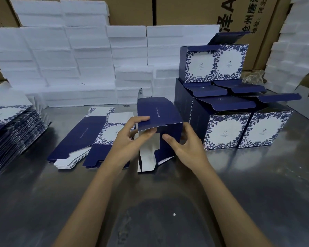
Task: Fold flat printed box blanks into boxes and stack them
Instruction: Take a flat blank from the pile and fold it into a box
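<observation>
Backdrop: white foam slabs (pixel 89 56) piled in rows at the back, brown cartons (pixel 194 9) with black print behind them.
Desk: grey metal desk (pixel 43 202) with a dull sheen, arms reaching over it from the near edge.
Blank in work: one navy blank (pixel 159 120) at centre, half raised off the desk, navy panel up and tilted toward the camera, white inner flaps hanging down to touch the desk.
Left hand: left hand (pixel 130 139) grasps the blank's near left edge, fingers on top of the navy panel, thumb underneath against the white inside.
Right hand: right hand (pixel 185 145) holds the right side panel, thumb on its navy face, fingers curled round the far edge.
Small pile: a few flat blanks (pixel 86 136) lie just left of the hands, navy and floral print up, white tabs showing at the near edge.
Big pile: tall stack of flat blanks (pixel 12 136) at the left edge of the desk, well apart from the hands.
Done boxes: folded boxes (pixel 227 129) stand right of the hands in a block, floral fronts toward the camera, lid flaps open; more boxes sit on top in a second tier (pixel 214 63).
Speck: small white scrap (pixel 174 214) on the desk between the forearms.
</observation>
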